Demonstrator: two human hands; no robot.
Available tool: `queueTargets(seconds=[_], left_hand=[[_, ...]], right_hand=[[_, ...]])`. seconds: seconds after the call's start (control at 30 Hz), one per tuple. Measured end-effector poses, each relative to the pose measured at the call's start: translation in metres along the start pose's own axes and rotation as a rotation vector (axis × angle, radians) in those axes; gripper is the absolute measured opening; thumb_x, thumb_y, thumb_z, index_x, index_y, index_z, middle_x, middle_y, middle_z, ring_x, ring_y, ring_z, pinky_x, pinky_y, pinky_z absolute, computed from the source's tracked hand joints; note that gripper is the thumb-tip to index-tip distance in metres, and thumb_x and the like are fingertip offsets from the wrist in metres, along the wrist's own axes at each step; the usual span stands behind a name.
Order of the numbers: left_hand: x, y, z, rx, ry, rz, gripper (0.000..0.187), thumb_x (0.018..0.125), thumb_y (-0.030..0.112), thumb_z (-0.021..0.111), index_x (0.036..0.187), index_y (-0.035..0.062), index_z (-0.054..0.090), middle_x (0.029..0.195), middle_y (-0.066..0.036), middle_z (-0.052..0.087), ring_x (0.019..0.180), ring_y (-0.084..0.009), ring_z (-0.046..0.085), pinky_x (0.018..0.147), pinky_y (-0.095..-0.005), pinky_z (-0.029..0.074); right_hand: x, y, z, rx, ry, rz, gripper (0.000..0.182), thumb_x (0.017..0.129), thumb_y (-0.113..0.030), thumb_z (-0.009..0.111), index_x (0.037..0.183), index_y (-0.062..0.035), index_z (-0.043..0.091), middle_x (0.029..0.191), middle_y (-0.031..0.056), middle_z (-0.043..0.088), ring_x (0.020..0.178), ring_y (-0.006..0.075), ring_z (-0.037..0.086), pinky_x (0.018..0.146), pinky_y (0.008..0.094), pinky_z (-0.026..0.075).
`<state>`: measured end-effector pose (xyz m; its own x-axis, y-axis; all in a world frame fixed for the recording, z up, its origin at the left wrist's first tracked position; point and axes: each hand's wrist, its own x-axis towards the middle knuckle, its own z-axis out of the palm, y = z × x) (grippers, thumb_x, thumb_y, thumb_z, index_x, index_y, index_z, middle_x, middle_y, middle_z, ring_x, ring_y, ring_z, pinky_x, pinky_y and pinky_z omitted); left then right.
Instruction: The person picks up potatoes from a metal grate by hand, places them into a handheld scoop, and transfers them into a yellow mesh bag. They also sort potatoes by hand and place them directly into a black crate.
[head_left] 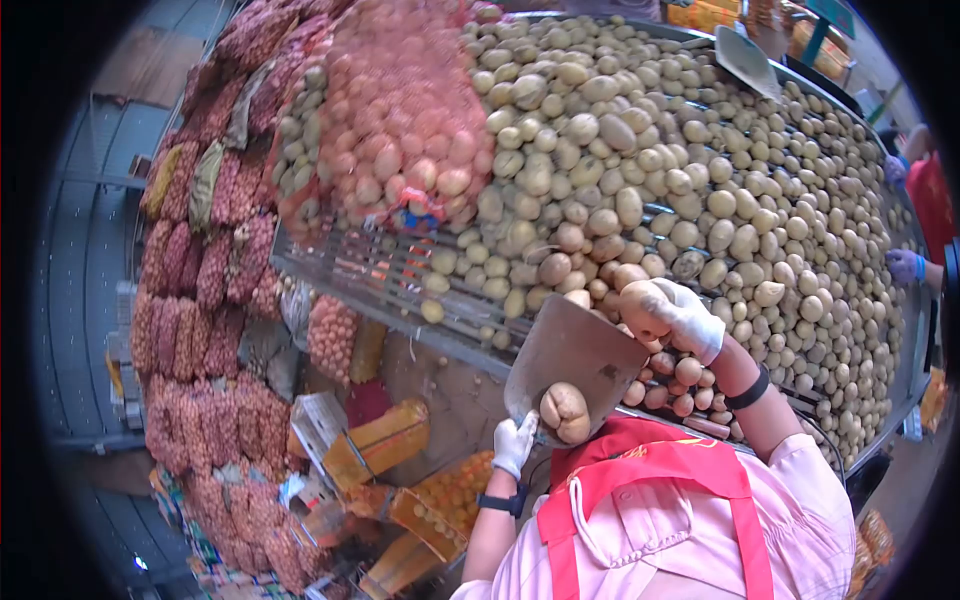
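Gloved hands held a scoop and a potato over a slatted table [350, 262].
Potatoes [760, 210] covered much of the table in a room of stacked net sacks [205, 345]. The scoop [590, 350] lay between the hands, a lumpy potato [567, 412] inside. The left hand [515, 444] was clamped on its edge; the right hand [685, 318], fingers curled, gripped a pale potato [645, 308].
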<state>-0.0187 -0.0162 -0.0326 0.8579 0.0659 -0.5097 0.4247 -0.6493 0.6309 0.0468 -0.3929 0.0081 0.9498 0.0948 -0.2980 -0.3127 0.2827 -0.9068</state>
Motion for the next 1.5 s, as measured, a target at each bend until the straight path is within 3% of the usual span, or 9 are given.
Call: queueTargets(seconds=[0.13, 0.3, 0.37, 0.47, 0.7, 0.77, 1.0, 1.23, 1.5], left_hand=[[0.004, -0.021, 0.006, 0.114, 0.012, -0.056, 0.056, 0.087, 0.049, 0.068, 0.065, -0.0026, 0.066, 0.057, -0.019, 0.062, 0.055, -0.0316, 0.064, 0.056, -0.045, 0.046], [-0.011, -0.007, 0.004, 0.154, 0.049, -0.029, 0.06, 0.085, 0.051, 0.069, 0.066, -0.0051, 0.066, 0.062, -0.025, 0.062, 0.061, -0.0403, 0.064, 0.06, -0.0485, 0.047], [-0.016, -0.02, -0.001, 0.195, 0.086, -0.034, 0.061, 0.085, 0.052, 0.07, 0.065, -0.0056, 0.064, 0.06, -0.023, 0.062, 0.058, -0.0366, 0.064, 0.059, -0.0474, 0.048], [-0.034, -0.022, -0.017, 0.035, 0.128, -0.093, 0.055, 0.088, 0.044, 0.072, 0.063, -0.0035, 0.061, 0.054, -0.013, 0.06, 0.045, -0.0237, 0.061, 0.043, -0.0395, 0.049], [-0.041, -0.066, -0.02, -0.142, 0.189, -0.214, 0.044, 0.091, 0.033, 0.069, 0.067, -0.0031, 0.064, 0.052, -0.006, 0.057, 0.04, -0.017, 0.056, 0.035, -0.0343, 0.046], [-0.043, -0.057, -0.02, -0.212, 0.167, -0.286, 0.042, 0.092, 0.031, 0.069, 0.067, -0.0025, 0.065, 0.053, -0.005, 0.058, 0.041, -0.0148, 0.054, 0.036, -0.0338, 0.044], [-0.03, -0.112, -0.009, -0.174, 0.189, -0.287, 0.049, 0.09, 0.034, 0.071, 0.063, -0.0056, 0.062, 0.051, -0.007, 0.057, 0.043, -0.0156, 0.048, 0.044, -0.0391, 0.039], [-0.031, -0.104, -0.011, -0.137, 0.185, -0.283, 0.052, 0.089, 0.036, 0.072, 0.062, -0.0066, 0.06, 0.05, -0.007, 0.053, 0.049, -0.0143, 0.045, 0.05, -0.0425, 0.037], [-0.035, -0.099, -0.009, -0.087, 0.196, -0.22, 0.051, 0.09, 0.035, 0.071, 0.064, -0.0075, 0.061, 0.051, -0.007, 0.054, 0.051, -0.0136, 0.045, 0.05, -0.0412, 0.038]], right_hand=[[-0.009, -0.033, 0.048, -0.625, -0.078, -0.071, 0.065, 0.081, -0.05, 0.066, 0.127, -0.0046, 0.059, 0.114, 0.0177, 0.067, 0.105, 0.0322, 0.066, 0.091, 0.0403, 0.051], [-0.004, -0.026, 0.052, -0.569, -0.119, -0.182, 0.046, 0.088, -0.035, 0.068, 0.125, -0.0081, 0.062, 0.11, 0.0159, 0.067, 0.104, 0.0301, 0.065, 0.092, 0.0387, 0.051], [0.004, -0.02, 0.032, -0.456, 0.092, -0.153, 0.04, 0.087, -0.028, 0.07, 0.12, -0.0076, 0.064, 0.108, 0.0147, 0.068, 0.1, 0.0267, 0.067, 0.088, 0.0361, 0.053], [0.016, -0.018, 0.0, -0.815, 0.428, -0.159, 0.036, 0.082, -0.021, 0.072, 0.115, -0.0073, 0.065, 0.106, 0.013, 0.067, 0.098, 0.0271, 0.066, 0.086, 0.0362, 0.053], [0.048, 0.012, 0.007, -1.259, 0.292, -0.175, 0.059, 0.074, -0.033, 0.077, 0.126, -0.0141, 0.058, 0.117, 0.0144, 0.06, 0.107, 0.0374, 0.06, 0.093, 0.043, 0.05], [0.053, 0.01, -0.003, -1.154, 0.225, -0.133, 0.059, 0.08, -0.038, 0.075, 0.129, -0.0119, 0.056, 0.117, 0.0127, 0.063, 0.108, 0.0328, 0.061, 0.091, 0.041, 0.051], [0.026, 0.018, -0.019, 0.628, -0.145, 0.187, 0.059, 0.096, -0.036, 0.058, 0.14, 0.0009, 0.044, 0.128, 0.0179, 0.06, 0.117, 0.0302, 0.062, 0.089, 0.0411, 0.057], [0.013, 0.018, -0.013, 0.941, -0.24, 0.152, 0.064, 0.098, -0.049, 0.051, 0.141, -0.0014, 0.045, 0.131, 0.0222, 0.058, 0.112, 0.0334, 0.064, 0.09, 0.0437, 0.057], [0.001, 0.008, -0.006, 1.15, -0.298, 0.122, 0.068, 0.083, -0.025, 0.061, 0.144, -0.003, 0.041, 0.138, 0.0269, 0.051, 0.115, 0.0456, 0.058, 0.098, 0.0616, 0.047]])
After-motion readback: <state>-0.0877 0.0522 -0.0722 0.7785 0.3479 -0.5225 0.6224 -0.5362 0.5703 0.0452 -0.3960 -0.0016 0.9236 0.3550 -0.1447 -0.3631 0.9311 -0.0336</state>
